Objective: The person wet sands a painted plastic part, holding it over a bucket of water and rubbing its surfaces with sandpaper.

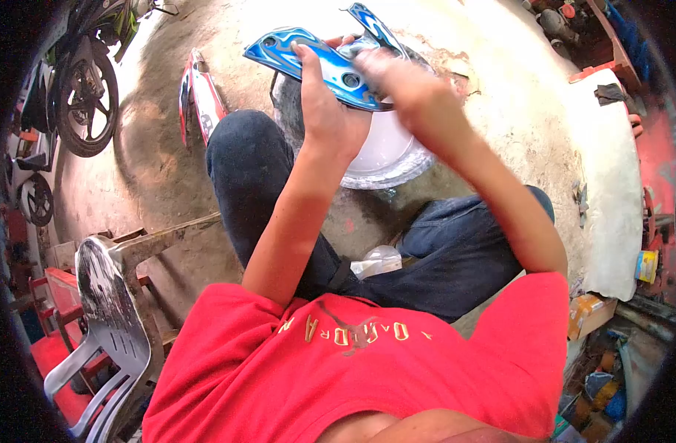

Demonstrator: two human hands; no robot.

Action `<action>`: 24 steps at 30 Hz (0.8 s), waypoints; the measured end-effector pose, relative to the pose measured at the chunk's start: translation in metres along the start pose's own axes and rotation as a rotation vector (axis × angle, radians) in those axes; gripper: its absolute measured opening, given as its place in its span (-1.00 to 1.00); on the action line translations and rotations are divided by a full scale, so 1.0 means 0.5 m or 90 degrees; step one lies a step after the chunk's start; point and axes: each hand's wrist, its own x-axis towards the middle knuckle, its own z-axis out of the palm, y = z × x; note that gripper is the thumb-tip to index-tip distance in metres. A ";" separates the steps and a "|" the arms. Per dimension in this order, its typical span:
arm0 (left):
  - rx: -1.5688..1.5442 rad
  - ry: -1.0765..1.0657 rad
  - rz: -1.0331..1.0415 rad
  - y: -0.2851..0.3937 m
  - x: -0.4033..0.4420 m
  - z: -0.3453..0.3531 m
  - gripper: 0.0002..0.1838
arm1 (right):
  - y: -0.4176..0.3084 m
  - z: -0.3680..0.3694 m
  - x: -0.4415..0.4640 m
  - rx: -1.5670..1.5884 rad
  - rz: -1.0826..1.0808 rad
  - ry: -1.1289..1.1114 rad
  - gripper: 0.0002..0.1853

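Observation:
My left hand (329, 103) grips a blue motorcycle body panel (297, 55) with silver swirls and a round hole. The thumb lies on its top face and fingertips show past the far edge. My right hand (390, 74) is at the panel's right part, its fingers smeared by motion. Whether it holds anything is hidden by the blur. The panel's narrow arm (375, 26) sticks up beyond that hand. Below the panel stands a round tub (386, 175) with a whitish rim and pale contents, partly covered by the panel and my hands.
A red and white panel (203, 103) lies on the concrete floor to the left. A motorcycle wheel (87, 100) is at upper left, and a worn plastic chair (116, 317) stands at lower left. On the right are a white slab (608, 184) and a cardboard box (589, 316).

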 end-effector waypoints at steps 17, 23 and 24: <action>-0.005 0.004 -0.030 0.046 0.000 -0.014 -0.64 | -0.042 -0.013 0.004 -0.049 -0.042 -0.018 -0.49; 0.005 -0.019 -0.033 0.059 -0.006 -0.020 -0.67 | 0.064 -0.046 0.035 -0.031 0.233 -0.150 -0.58; 0.002 -0.016 -0.040 0.064 -0.014 -0.019 -0.67 | 0.054 -0.042 0.026 -0.062 0.242 -0.157 -0.57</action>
